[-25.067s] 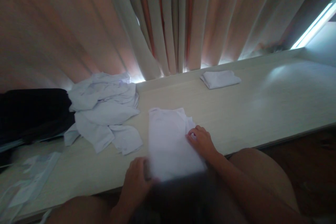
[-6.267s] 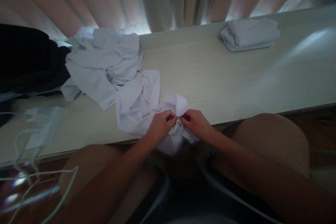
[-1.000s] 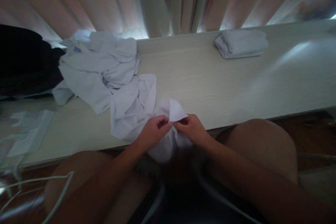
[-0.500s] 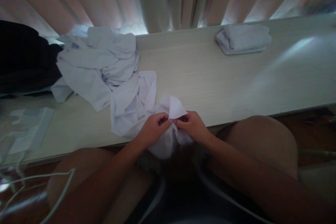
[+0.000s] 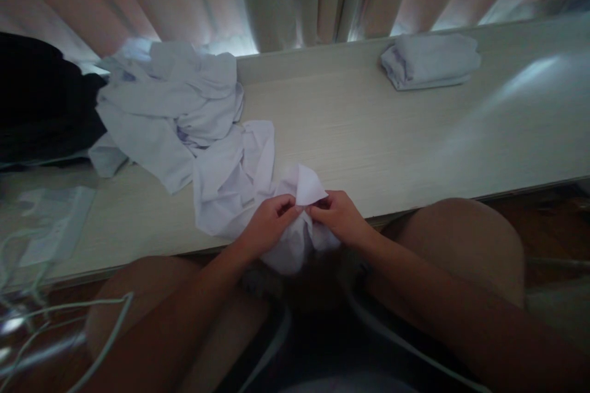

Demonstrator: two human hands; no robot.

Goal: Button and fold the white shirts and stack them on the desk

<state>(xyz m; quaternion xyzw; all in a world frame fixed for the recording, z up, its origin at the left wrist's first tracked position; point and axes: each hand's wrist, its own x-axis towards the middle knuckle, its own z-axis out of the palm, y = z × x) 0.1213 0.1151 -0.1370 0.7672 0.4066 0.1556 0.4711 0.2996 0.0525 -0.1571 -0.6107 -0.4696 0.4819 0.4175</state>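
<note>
In the head view, the left hand [image 5: 271,221] and the right hand [image 5: 340,214] met almost thumb to thumb at the front edge of the surface [image 5: 369,129], each pinching the white garment [image 5: 221,190] between thumb and fingers, with the gripped bit of cloth itself too small to make out. The garment's long axis ran slantwise, from its spread part on the surface, beyond and to the left of the hands, down through the pinch to a bunched end that hung past the edge between the person's knees [image 5: 465,245]. The left hand was the nearer to that spread part; the right hand sat at the cloth's right side. A pointed flap [image 5: 308,186] stood up just beyond the fingertips, its tip leaning toward the right hand. The garment thus lay under, between and to the left of the hands, touching both. Farther left, the spread part ran up against a rumpled heap of white clothes [image 5: 161,101], with a black cloth pile [image 5: 39,98] beside it. A folded white bundle [image 5: 437,60] lay well apart to the right, near the curtains [image 5: 271,0]
</note>
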